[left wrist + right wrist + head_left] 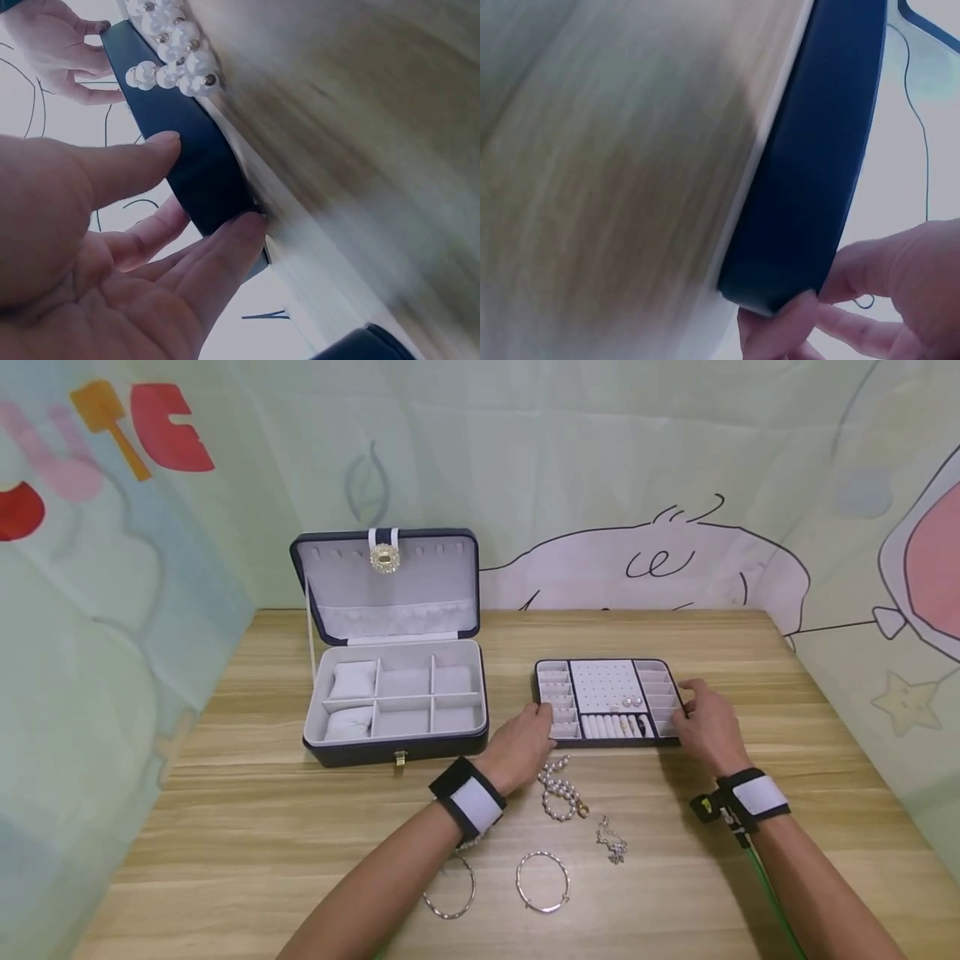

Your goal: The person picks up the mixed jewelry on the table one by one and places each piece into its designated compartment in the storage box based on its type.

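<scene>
A dark blue jewelry tray (615, 742) lies on the wooden table, with white compartments along both sides. Pearl earrings (632, 702) sit on its middle panel, and a few rings (632, 727) stand in the roll slots below. At the tray's front left corner, my left hand (519, 747) grips the edge; the left wrist view shows the thumb on the dark side wall (199, 150). My right hand (708, 727) holds the right end, fingers curled at the corner (780, 277). A pearl strand (558, 788) with a gold clasp lies just in front of the tray.
To the left stands a dark blue jewelry box (396, 750), lid (401, 585) raised, with two white cushions (352, 681) in its left compartments. Two silver bangles lie near the front, one bangle (519, 883) right of the left forearm. A fine chain (615, 845) rests nearby.
</scene>
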### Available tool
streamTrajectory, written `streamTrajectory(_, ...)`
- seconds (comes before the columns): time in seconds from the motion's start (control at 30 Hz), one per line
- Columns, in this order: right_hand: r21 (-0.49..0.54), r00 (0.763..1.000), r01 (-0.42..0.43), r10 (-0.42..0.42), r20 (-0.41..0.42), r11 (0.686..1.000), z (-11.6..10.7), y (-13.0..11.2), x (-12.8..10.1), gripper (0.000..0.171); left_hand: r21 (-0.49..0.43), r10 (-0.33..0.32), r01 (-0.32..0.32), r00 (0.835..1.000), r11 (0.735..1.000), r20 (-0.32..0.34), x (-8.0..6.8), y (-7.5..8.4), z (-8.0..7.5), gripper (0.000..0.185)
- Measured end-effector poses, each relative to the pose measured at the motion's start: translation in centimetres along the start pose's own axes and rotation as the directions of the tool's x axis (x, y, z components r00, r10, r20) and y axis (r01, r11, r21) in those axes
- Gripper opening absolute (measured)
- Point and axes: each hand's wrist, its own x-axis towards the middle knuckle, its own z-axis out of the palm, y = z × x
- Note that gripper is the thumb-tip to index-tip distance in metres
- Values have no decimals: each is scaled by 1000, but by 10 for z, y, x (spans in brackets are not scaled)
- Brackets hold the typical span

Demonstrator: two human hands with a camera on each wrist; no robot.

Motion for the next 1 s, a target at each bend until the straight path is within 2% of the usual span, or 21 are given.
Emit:
streamTrajectory(0.2,-16,1000,-3,3,7,1000,0,4,3,44,28,0,0,1000,1000,1,1,2,0,34)
streamTrajectory(0.37,-22,1000,-1,1,-27,1000,1,8,2,42,53,-1,1,1000,999,-13,3,6,3,32)
streamTrajectory(0.53,-23,998,2,-4,-62,1000,-2,12,-1,42,72,-3,5,1000,997,-19,7,11,4,30)
streamTrajectory(0.8,-34,998,-25,24,-51,999,-8,20,-2,44,105,4,-4,1000,995,-8,15,25,4,27)
streamTrajectory(1.0,-42,998,-45,43,-54,998,-13,31,-3,44,129,-4,-2,999,992,47,23,38,5,27)
